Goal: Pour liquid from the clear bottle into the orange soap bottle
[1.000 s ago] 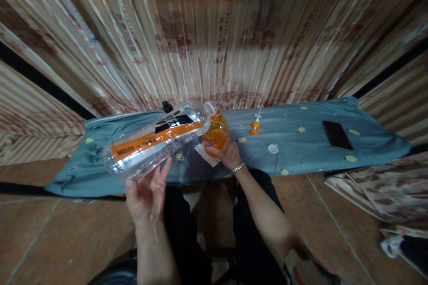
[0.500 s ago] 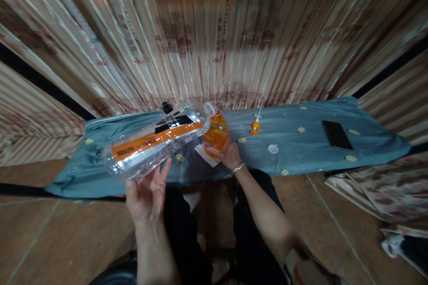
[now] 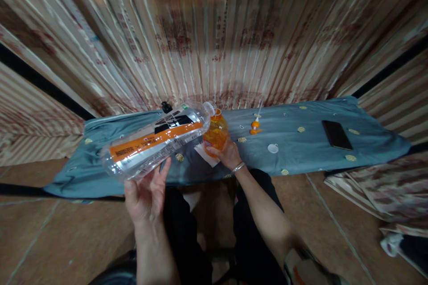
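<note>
A large clear plastic bottle (image 3: 157,138) with a silver, orange and black label lies tilted across my left hand (image 3: 149,191), which supports it from below with its fingers partly hidden behind it. The bottle's mouth points right, at the neck of a smaller orange bottle (image 3: 216,133) that stands open and holds orange liquid. My right hand (image 3: 229,153), with a silver bracelet at the wrist, is wrapped round the orange bottle. Under that bottle is a white tissue (image 3: 207,156). Whether liquid is flowing between the two mouths I cannot tell.
On the blue patterned cloth (image 3: 310,156) lie an orange pump head (image 3: 255,127) with a clear tube, a white round disc (image 3: 273,148) and a black phone (image 3: 337,135). A small black object (image 3: 166,107) is at the back edge. Behind hangs a striped curtain (image 3: 217,31).
The large bottle's base has shifted very slightly left with my left hand. My right hand and the orange bottle have stayed in place.
</note>
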A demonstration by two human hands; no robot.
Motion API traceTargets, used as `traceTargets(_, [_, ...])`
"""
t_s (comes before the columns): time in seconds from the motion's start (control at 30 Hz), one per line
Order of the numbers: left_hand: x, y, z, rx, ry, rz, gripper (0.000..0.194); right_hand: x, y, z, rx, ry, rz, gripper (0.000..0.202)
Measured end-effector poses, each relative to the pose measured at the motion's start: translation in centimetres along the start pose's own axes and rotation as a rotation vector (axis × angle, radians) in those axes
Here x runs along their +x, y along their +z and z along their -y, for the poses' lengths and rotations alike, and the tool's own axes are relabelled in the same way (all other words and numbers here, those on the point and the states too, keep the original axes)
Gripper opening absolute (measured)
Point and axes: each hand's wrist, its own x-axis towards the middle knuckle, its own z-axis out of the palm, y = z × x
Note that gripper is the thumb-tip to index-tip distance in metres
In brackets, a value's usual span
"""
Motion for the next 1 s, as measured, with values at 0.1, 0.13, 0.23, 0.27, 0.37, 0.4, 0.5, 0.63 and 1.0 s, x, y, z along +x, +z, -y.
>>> traceTargets(0.1, [-0.04,-0.04,-0.03,0.0,0.006,0.006,0.061,0.02,0.04,-0.07,0.004,0.004,-0.004,0.065])
traceTargets(0.13, [-0.05,-0.04,-0.04,-0.002,0.005,0.005,0.061,0.02,0.05,-0.07,0.009,0.001,-0.005,0.065])
traceTargets(0.23, [-0.06,-0.02,-0.09,-0.006,-0.002,-0.001,0.062,0.0,0.03,-0.04,0.027,-0.018,-0.009,0.063])
traceTargets(0.27, [-0.05,-0.01,-0.11,-0.006,-0.003,-0.002,0.062,-0.01,0.01,-0.01,0.03,-0.02,-0.012,0.063])
traceTargets(0.37, [0.01,-0.02,-0.09,-0.003,0.001,-0.005,0.063,-0.03,-0.05,0.04,0.023,-0.012,-0.013,0.063])
traceTargets(0.4, [0.04,-0.03,-0.08,0.0,-0.004,-0.003,0.062,-0.02,-0.06,0.03,0.013,-0.009,-0.009,0.063])
traceTargets(0.5, [0.1,-0.06,-0.04,0.003,-0.007,0.0,0.063,0.01,-0.04,-0.06,-0.011,-0.016,-0.002,0.063])
traceTargets(0.63, [0.05,-0.04,-0.12,0.005,-0.008,-0.009,0.064,0.03,0.08,-0.17,-0.015,-0.007,-0.005,0.063])
traceTargets(1.0, [-0.08,0.05,-0.24,0.031,-0.02,-0.011,0.06,0.08,0.21,-0.39,-0.025,-0.015,-0.015,0.067])
